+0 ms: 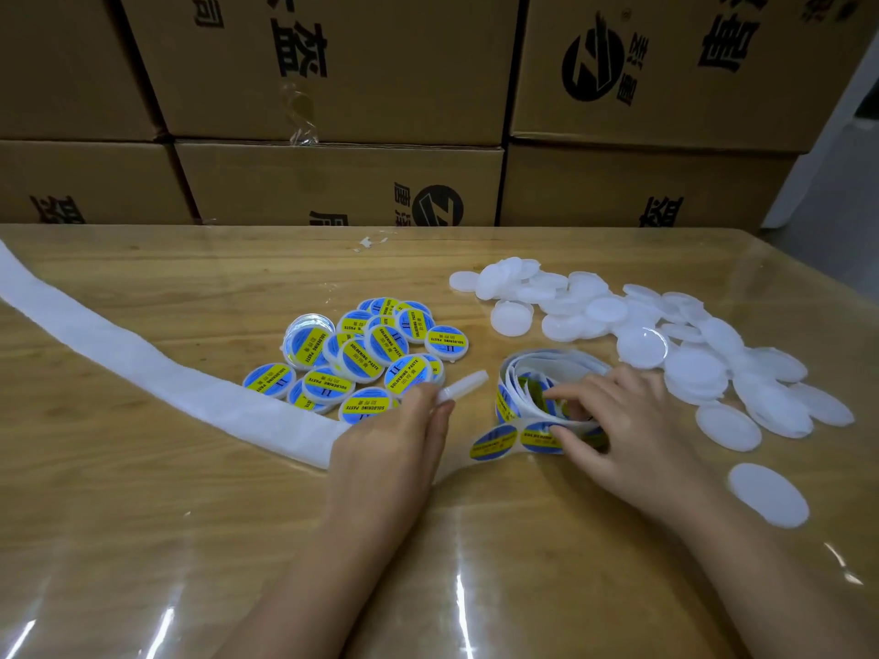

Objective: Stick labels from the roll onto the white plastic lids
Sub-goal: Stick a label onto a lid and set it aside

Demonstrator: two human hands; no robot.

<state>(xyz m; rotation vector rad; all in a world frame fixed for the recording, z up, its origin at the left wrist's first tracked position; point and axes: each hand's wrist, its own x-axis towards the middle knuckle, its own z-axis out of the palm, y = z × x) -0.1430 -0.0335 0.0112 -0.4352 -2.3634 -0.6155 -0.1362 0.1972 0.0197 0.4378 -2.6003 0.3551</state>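
Note:
A loose roll of blue-and-yellow labels (532,373) lies in the middle of the wooden table. My right hand (618,420) rests on the roll, its thumb and fingers pinching a label (537,435) on the outer strip. My left hand (395,444) holds a white lid (463,385) edge-on between thumb and fingers, just left of the roll. The empty white backing strip (142,368) runs under that hand to the far left. Several labelled lids (361,359) are heaped behind my left hand. A pile of plain white lids (642,335) spreads out at the right.
Stacked cardboard boxes (333,88) wall off the back edge of the table. One single white lid (768,494) lies apart at the near right. Small paper scraps (368,242) sit near the back edge. A glossy clear sheet covers the tabletop (475,587).

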